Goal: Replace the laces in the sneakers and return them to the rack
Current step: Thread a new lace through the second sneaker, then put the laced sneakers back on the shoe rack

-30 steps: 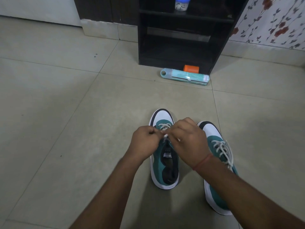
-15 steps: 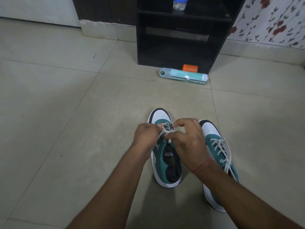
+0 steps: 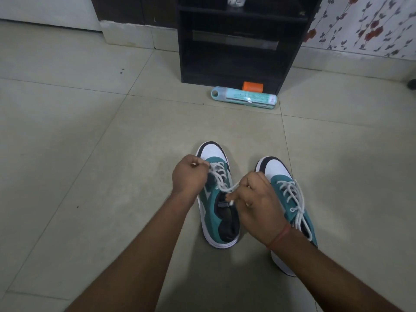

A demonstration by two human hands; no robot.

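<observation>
Two green-and-white sneakers stand side by side on the tiled floor, toes pointing away from me. Over the left sneaker (image 3: pixel 212 221) my left hand (image 3: pixel 188 176) pinches one end of its white lace (image 3: pixel 219 176) near the toe end. My right hand (image 3: pixel 254 201) pinches the other end of that lace, pulled out to the right above the shoe's opening. The right sneaker (image 3: pixel 290 199) is laced in white and partly hidden behind my right wrist. The dark shoe rack (image 3: pixel 234 48) stands against the far wall.
A teal tube-shaped package (image 3: pixel 244 97) and an orange block (image 3: pixel 252 86) lie on the floor in front of the rack. A small jar (image 3: pixel 236 1) sits on an upper shelf. Floral wallpaper covers the wall at right.
My hands were together over the left sneaker's lacing. They have drawn apart, the left toward the toe, the right back and to the right, stretching the lace between them.
</observation>
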